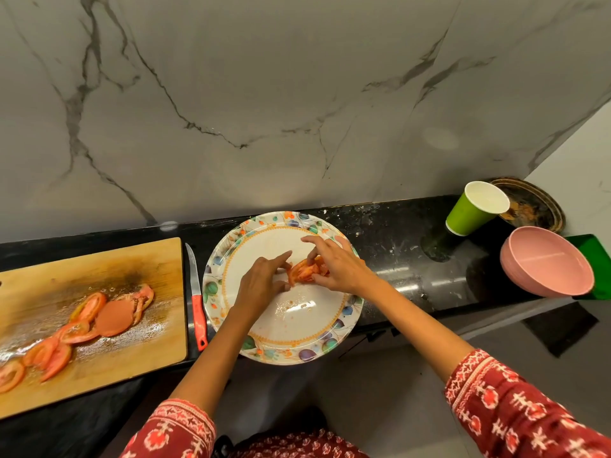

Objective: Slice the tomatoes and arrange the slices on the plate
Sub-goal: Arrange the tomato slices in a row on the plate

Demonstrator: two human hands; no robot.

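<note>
A round white plate [291, 328] with a floral rim sits on the black counter. Over its middle both my hands meet on a small stack of tomato slices [302, 271]. My left hand [263, 284] touches the stack from the left with thumb and fingertips. My right hand [334, 264] holds the slices from the right, fingers curled over them. Several more tomato slices [89, 320] lie on the wet wooden cutting board [109, 259] at the left. A red-handled knife [196, 297] lies between board and plate.
A green paper cup [476, 208] stands at the back right before a dark round tray [532, 203]. Stacked pink bowls [547, 262] sit on a green item at the far right. A marble wall [297, 94] rises behind the counter.
</note>
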